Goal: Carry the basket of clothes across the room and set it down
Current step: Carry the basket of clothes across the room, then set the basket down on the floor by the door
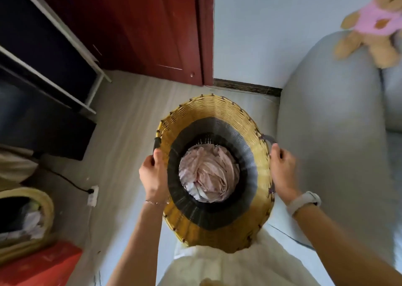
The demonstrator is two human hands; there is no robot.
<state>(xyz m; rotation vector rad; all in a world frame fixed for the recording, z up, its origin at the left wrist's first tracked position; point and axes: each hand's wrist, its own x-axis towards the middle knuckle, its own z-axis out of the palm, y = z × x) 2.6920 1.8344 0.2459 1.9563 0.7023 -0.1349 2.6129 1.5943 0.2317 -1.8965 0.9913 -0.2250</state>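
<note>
A tall round wicker basket (215, 109), yellow at the rim and dark grey lower down, hangs in front of my body above the floor. Crumpled pale pink clothes (208, 172) lie at its bottom. My left hand (153, 172) grips the dark handle on the basket's left side. On the basket's right side my right hand (282, 172), with a watch on its wrist, grips the other handle.
A grey sofa (330, 133) with a plush bear (374, 24) stands close on the right. A dark red door (141, 29) is ahead. A white shelf frame (65, 53) is at the left, with a second basket (32, 216), a red box (43, 264) and a power strip (93, 195) on the floor.
</note>
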